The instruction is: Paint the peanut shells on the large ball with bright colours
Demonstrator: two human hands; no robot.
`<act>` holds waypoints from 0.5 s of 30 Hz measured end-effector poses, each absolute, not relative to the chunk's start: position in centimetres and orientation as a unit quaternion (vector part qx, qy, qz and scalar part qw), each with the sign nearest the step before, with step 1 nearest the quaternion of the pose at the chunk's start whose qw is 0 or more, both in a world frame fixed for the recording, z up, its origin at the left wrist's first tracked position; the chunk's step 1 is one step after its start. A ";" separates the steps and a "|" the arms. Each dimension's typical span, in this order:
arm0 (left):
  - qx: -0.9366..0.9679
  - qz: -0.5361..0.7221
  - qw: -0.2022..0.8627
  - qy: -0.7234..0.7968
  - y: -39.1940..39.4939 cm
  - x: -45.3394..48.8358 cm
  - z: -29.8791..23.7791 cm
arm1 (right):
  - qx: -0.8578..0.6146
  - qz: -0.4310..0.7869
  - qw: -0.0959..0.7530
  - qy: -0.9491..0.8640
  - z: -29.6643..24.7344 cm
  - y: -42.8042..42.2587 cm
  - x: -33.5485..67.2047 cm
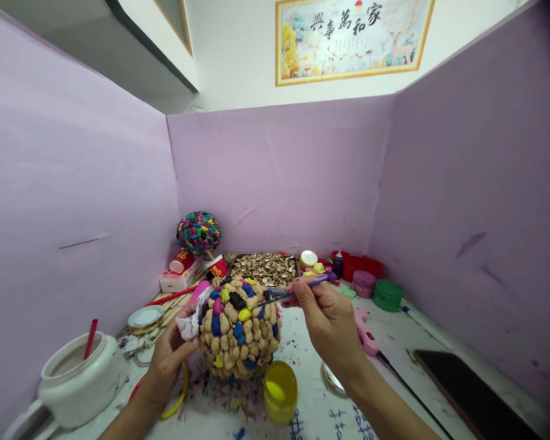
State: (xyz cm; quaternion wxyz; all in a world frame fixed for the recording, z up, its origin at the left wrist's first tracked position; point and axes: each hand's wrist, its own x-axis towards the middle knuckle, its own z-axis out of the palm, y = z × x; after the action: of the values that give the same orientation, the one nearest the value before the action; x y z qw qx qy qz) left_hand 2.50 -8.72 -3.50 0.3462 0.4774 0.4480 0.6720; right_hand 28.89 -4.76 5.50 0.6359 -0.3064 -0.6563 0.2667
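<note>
A ball covered in peanut shells (252,330) sits at the middle of the table, some shells painted blue, yellow, black and magenta. My right hand (323,311) is closed around a thin blue paintbrush (282,297), its tip at a yellow shell on the ball's upper front. My left hand (168,357) steadies the ball from the left, with a crumpled white tissue (189,325) between its fingers and the shells. In front of the ball stands a jar of yellow paint (280,394).
Behind lies a tray of shell pieces (266,269). A finished-looking multicoloured ball (198,232) rests at the back left. At left is a white pot (80,379); at right are a pink glue gun (365,333), a phone (472,391) and a green tub (387,294). Purple panels enclose the table.
</note>
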 end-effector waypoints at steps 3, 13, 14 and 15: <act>0.475 0.673 0.344 0.451 -8.9 2.6 -3.3 | -0.309 0.284 0.643 -0.641 5.6 -4.8 28.9; 0.477 0.672 0.352 0.444 -8.6 2.4 -3.6 | -0.323 0.287 0.642 -0.633 5.3 -4.5 28.8; 0.479 0.669 0.354 0.444 -8.7 2.5 -3.6 | -0.327 0.285 0.643 -0.631 5.2 -4.5 28.8; 0.480 0.668 0.354 0.444 -8.7 2.5 -3.5 | -0.330 0.282 0.643 -0.631 5.2 -4.5 28.8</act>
State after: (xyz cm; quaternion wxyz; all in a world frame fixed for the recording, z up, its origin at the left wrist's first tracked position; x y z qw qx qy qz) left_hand 2.50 -8.69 -3.49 0.3541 0.4802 0.4444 0.6683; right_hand 28.78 -4.54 5.24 0.6429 -0.3295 -0.6314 0.2820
